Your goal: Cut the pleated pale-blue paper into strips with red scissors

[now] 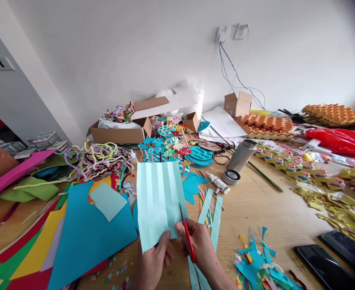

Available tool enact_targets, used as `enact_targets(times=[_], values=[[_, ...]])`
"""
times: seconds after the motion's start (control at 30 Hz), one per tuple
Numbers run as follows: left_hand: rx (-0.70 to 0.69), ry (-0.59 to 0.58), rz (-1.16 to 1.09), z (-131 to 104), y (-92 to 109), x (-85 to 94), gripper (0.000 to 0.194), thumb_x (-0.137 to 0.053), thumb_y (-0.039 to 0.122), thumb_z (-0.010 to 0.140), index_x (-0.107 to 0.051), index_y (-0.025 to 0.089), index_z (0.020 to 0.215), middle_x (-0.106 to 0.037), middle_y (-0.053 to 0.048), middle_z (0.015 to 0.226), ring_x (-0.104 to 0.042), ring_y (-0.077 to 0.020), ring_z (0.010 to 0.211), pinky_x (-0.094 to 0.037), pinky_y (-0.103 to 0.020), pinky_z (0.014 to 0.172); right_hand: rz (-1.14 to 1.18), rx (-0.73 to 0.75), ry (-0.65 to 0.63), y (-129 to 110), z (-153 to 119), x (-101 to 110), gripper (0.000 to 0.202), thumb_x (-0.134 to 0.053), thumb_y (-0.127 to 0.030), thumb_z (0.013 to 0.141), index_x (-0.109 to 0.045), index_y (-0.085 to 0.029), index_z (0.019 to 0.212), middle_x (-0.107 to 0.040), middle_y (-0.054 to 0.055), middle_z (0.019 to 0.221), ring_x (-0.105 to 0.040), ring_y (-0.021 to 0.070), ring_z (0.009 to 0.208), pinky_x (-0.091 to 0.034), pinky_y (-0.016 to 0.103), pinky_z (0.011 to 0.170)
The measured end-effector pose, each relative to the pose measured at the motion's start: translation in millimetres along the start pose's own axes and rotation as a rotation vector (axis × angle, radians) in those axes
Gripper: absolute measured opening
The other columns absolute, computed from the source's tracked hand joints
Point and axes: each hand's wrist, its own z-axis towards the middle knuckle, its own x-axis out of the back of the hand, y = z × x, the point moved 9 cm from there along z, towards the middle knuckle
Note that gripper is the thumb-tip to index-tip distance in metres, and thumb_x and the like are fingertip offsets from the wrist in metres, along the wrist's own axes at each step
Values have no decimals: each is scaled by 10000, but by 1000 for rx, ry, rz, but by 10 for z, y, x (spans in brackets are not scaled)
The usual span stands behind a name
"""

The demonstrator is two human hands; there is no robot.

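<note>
A pale mint sheet of paper (pixel 157 197) with lengthwise folds is held up over the table. My left hand (pixel 156 257) pinches its lower edge, thumb in front and fingers behind. My right hand (pixel 200 241) grips red-handled scissors (pixel 188 237), whose blades point up at the sheet's right-hand strip. The thumb of that hand lies close to the paper's lower right. Cut mint strips (pixel 216 221) rest on the table to the right of the sheet, and more lie under my right wrist.
Blue card (pixel 89 233) and coloured sheets spread out at left. A glue bottle (pixel 219 183), a metal flask (pixel 241 156) and blue paper cutouts (pixel 192 187) stand or lie beyond the hands. Paper scraps (pixel 256 257) and phones (pixel 325 266) are at right. Behind are a cardboard box (pixel 117 133) and egg trays (pixel 264 125).
</note>
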Motion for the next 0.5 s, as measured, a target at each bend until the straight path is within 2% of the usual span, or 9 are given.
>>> enact_targets(times=[0.2,0.5], values=[[-21,-26,13,-11,15,-23,479,-553,590,650,-535,190,387,-559,-36,402,-507,-153,403,-425,-255,462,-27,39,1,-16,2,12,447,-529,-581,720,-402,-191,541,-479,-39,380,-451,101,344,-311,199,364],[-50,-53,15,-7,17,-39,475,-529,586,674,-527,199,398,-552,-32,404,-499,-154,398,-417,-259,460,-19,15,19,12,14,19,433,-567,-543,711,-379,-199,527,-427,-61,343,-405,85,303,-260,186,326]])
